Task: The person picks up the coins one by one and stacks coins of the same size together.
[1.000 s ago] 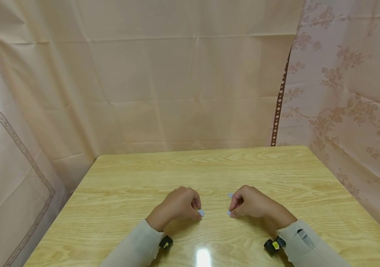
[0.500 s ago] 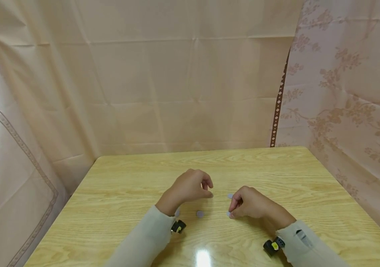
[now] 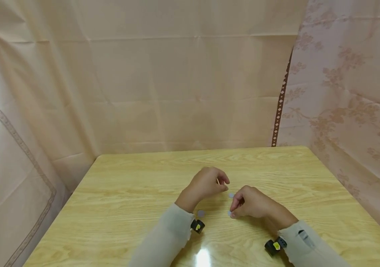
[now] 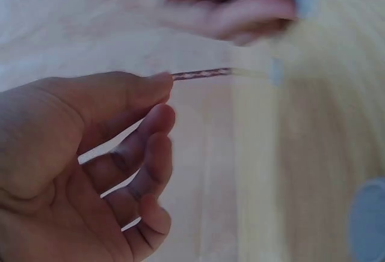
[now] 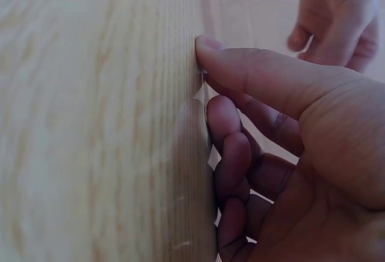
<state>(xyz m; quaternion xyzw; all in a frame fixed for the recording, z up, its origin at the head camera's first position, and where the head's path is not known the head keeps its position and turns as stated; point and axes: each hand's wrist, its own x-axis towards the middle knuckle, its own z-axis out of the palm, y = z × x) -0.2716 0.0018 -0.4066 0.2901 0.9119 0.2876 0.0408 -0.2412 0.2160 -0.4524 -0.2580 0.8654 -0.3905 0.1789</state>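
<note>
My right hand [image 3: 251,202] pinches a small pale grey disc [image 3: 229,213] between thumb and fingertips, down at the tabletop. Beyond it lies a second disc [image 3: 231,195], partly behind the knuckles. My left hand [image 3: 206,181] hovers over the table just left of that far disc. Its fingers are loosely bent, with nothing between thumb and fingertips in the left wrist view. A third disc [image 3: 201,213] lies flat beside the left cuff; this is likely the large grey disc [image 4: 368,220] at the lower right of the left wrist view.
Under both hands is a light wood-grain table [image 3: 126,185]. A beige cloth [image 3: 176,92] hangs behind its far edge, and a floral cloth [image 3: 353,92] hangs along the right. Black wrist cameras [image 3: 197,226] sit on both sleeves.
My left hand has let go of one disc, leaving it on the table, and moved up and right toward the far disc. The right hand keeps its place on its disc.
</note>
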